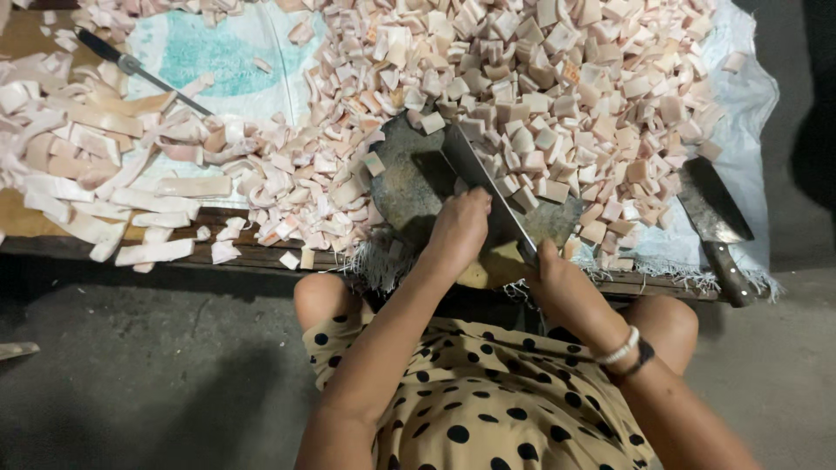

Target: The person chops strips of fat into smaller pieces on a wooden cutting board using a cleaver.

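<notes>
Two bare hands meet at one big cleaver with a wide grey steel blade (475, 170), which sits low in the middle of the view on a round, dark, worn chopping block (402, 178). The right hand (550, 277) is closed around the cleaver's handle at about 5 o'clock from the blade. The left hand (457, 228) is curled, with its knuckles pressed against the flat side of the blade; what lies under its fingers cannot be seen. From 12 to 3 o'clock of the block lies a huge heap of small pink and white square meat pieces (557, 87), and some touch the block's edge. At 9 o'clock lies a pile of long pale meat strips (96, 165). Both piles rest on a white and pale green plastic sheet (218, 52) spread over a low wooden table (261, 255). At 3 o'clock a second cleaver with a dark handle (716, 218) lies flat. At 10 o'clock, far off, lies a thin dark-handled knife (131, 65).
</notes>
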